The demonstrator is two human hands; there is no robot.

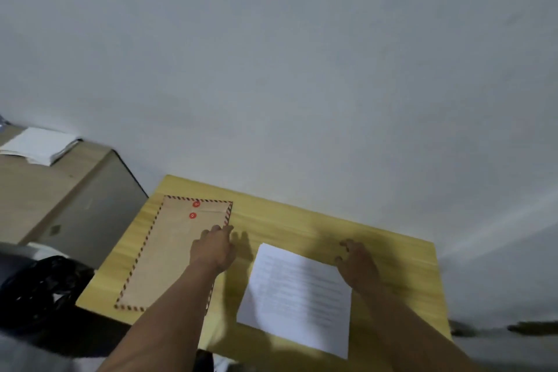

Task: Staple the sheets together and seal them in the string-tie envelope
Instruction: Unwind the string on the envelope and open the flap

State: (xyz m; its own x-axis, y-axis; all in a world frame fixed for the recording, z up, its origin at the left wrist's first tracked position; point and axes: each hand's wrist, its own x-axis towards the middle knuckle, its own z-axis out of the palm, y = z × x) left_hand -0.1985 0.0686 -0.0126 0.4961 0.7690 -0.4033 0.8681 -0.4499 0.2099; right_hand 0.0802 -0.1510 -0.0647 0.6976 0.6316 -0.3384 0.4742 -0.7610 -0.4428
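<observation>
Sheets lie between relaxed hands, left hand on envelope, right hand loosely curled.

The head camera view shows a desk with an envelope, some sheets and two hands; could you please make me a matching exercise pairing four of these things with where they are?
Column one:
1. envelope
2. printed sheets
3. left hand
4. right hand

Column two:
A. at the far right corner of the sheets, fingers curled
B. lying on the left part of the yellow desk, two red discs near its far end
C. over the envelope's right edge
D. lying on the desk to the right of the envelope

Pairs: 1-B, 2-D, 3-C, 4-A
</observation>
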